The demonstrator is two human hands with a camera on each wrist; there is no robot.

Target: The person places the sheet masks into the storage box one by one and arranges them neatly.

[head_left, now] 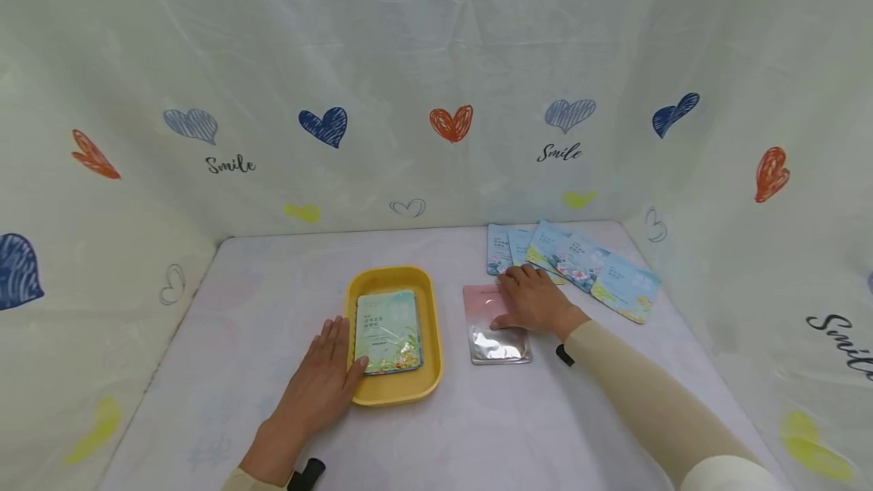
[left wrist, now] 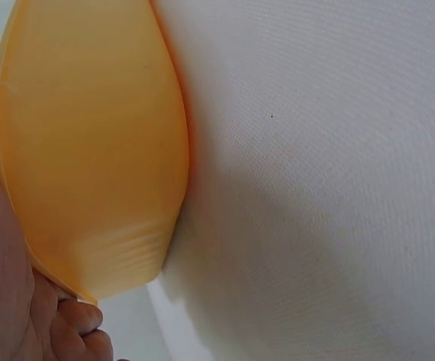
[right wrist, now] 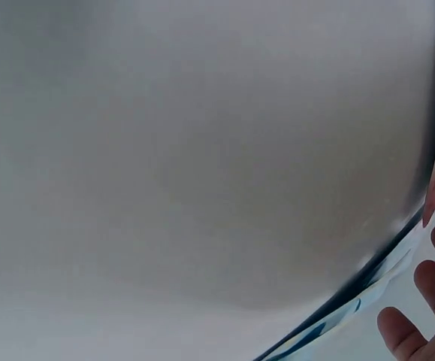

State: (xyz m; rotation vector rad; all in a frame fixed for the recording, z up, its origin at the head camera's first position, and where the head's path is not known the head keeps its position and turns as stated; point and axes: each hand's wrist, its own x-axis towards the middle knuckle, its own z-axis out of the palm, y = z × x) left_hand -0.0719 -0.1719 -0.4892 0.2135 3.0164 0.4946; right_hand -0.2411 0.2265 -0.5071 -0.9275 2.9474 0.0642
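Observation:
A yellow tray [head_left: 431, 370] holds light-green flat sachets [head_left: 387, 330], which look like face mask packets. My left hand [head_left: 326, 373] rests along the tray's left rim with fingers straight and thumb over the edge; the left wrist view has it against the tray wall [left wrist: 97, 135]. To the right, a pink and silver sachet [head_left: 501, 351] lies flat on the table. Over its right side spreads my right hand [head_left: 535, 301], the thumb on the silver part. In the right wrist view the fingertips [right wrist: 401, 331] are apart; any contact under the palm is hidden.
Several blue sachets [head_left: 624, 286] lie fanned out at the table's back right, just beyond the right hand. A white cloth covers the table [head_left: 273, 286]. Behind and at both sides hangs a curtain [head_left: 382, 59] with printed hearts.

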